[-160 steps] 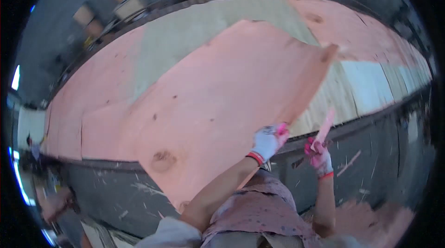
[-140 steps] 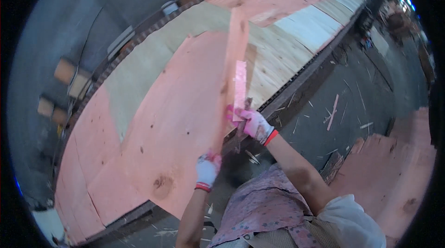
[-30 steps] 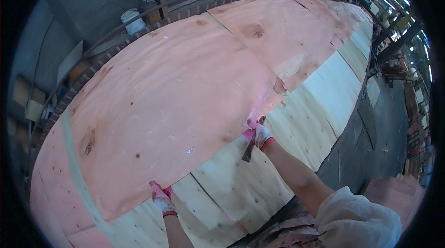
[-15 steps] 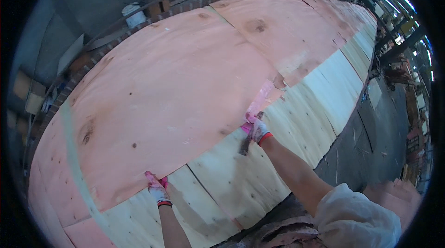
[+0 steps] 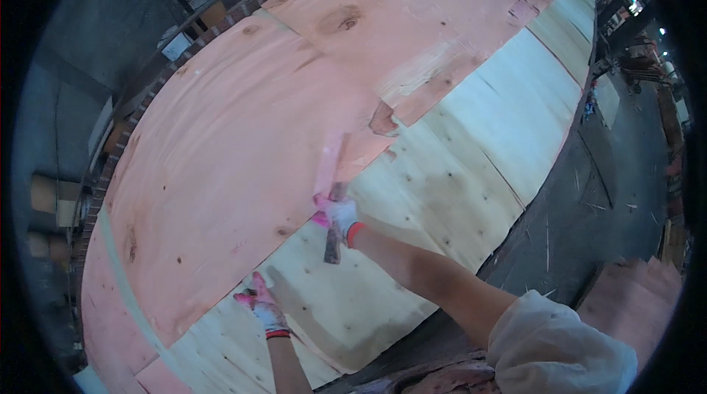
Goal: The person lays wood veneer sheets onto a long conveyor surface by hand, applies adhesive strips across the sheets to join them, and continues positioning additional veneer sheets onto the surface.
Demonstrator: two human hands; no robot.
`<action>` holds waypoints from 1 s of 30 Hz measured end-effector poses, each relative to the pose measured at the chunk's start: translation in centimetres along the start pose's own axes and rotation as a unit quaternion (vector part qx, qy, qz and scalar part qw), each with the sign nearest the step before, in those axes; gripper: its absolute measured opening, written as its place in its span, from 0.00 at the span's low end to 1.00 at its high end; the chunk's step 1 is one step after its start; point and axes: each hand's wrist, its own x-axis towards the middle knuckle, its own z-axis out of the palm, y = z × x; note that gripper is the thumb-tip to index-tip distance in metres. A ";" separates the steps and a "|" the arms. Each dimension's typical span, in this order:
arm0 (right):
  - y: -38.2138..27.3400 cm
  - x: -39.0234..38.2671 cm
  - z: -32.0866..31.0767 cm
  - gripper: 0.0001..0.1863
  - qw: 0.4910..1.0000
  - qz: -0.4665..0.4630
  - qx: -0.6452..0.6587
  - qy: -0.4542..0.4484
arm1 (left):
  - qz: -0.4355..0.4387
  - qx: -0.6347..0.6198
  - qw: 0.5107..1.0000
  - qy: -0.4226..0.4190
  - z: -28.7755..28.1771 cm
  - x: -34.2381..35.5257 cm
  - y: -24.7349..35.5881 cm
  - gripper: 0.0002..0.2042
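Note:
My right hand (image 5: 339, 216), in a white glove with pink-stained fingers, is closed around a dark, flat, bar-like tool (image 5: 333, 248). A narrow strip of pink veneer (image 5: 330, 162) sticks up from the same fingers. That hand is over the boundary between the large pink veneer sheet (image 5: 221, 173) and the pale veneer sheets (image 5: 398, 239). Nearer me, my left hand (image 5: 264, 304), gloved alike, has its fingers spread at the edge of the pink sheet, over the pale wood. Whether it touches the wood I cannot tell.
A torn brown patch (image 5: 383, 120) marks the pink sheet's edge. A pale green strip (image 5: 121, 269) crosses the layer at left. Dark floor (image 5: 574, 195) with scraps lies to the right, beside a stack of pink sheets (image 5: 630, 313). A white bucket (image 5: 177, 46) stands beyond the far edge.
The view has shifted. My right hand has moved left and nearer my left hand, with the tool and strip still in it. My left hand has come off the pink edge with fingers more spread.

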 end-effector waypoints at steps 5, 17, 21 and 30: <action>-8.3 -0.2 -11.3 0.13 0.928 0.087 -0.230 -0.281 | 0.113 0.475 0.864 -0.122 22.2 -13.6 -20.7 0.31; -28.4 -3.4 -24.0 0.16 0.982 0.066 -0.023 -0.175 | -0.126 0.258 0.955 -0.070 39.4 -10.0 -38.9 0.08; -31.1 1.1 -22.9 0.10 0.987 -0.084 0.010 -0.135 | -0.137 0.287 0.947 -0.051 41.5 -6.5 -40.7 0.11; -43.5 17.9 -9.5 0.09 0.628 -0.619 -0.472 -0.002 | 0.042 0.907 0.384 -0.169 23.9 16.5 -34.3 0.19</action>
